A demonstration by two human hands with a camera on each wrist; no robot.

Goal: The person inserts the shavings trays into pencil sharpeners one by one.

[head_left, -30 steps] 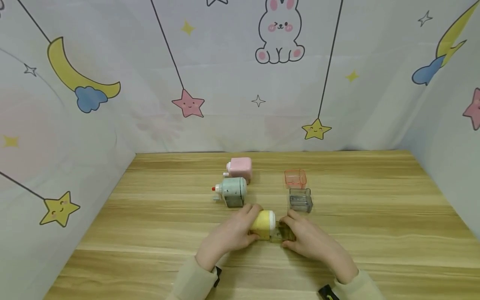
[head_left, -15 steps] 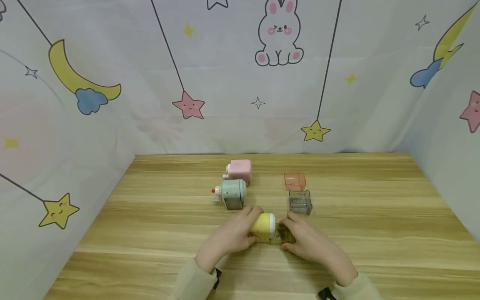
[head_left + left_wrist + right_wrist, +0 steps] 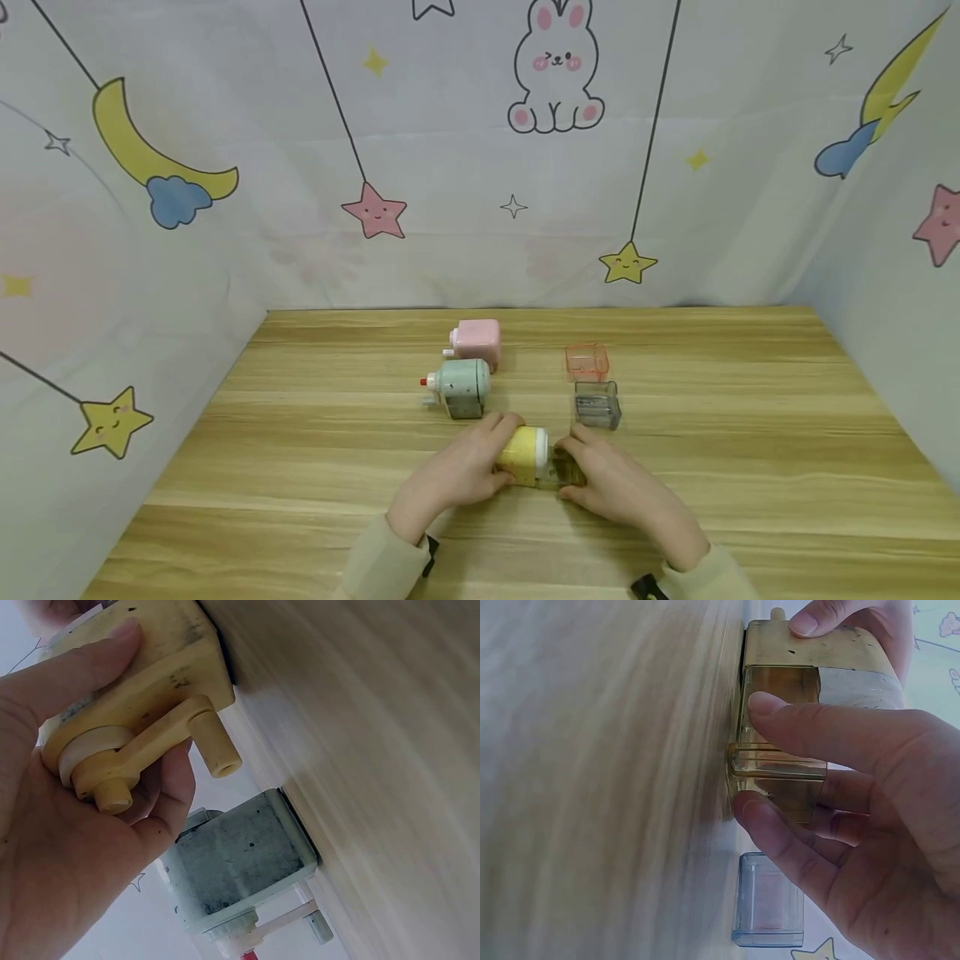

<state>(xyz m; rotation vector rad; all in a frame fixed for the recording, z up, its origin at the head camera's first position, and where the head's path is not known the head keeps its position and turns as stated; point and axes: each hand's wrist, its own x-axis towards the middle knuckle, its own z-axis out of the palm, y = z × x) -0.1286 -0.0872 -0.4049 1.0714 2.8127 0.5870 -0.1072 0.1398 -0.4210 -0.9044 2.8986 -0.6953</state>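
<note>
My left hand (image 3: 465, 467) grips a yellow hand-crank pencil sharpener (image 3: 522, 457) lying low at the tabletop. Its crank (image 3: 165, 742) shows in the left wrist view, near my palm. With thumb and fingers, my right hand (image 3: 618, 477) pinches a clear amber shavings drawer (image 3: 780, 761) at the sharpener's right end. In the right wrist view the drawer lines up with the sharpener's body and appears partly inside it. How deep it sits is hidden by my fingers.
Behind my left hand stand a pale green crank sharpener (image 3: 463, 387) and a pink one (image 3: 477, 340). A grey clear drawer (image 3: 597, 405) and a red-edged clear drawer (image 3: 587, 361) lie behind my right hand. A printed cloth (image 3: 450, 275) hangs beyond the table's back edge.
My right hand and the amber drawer have edged very slightly left toward the yellow sharpener. Both hands keep their hold, and the head view has shifted a little.
</note>
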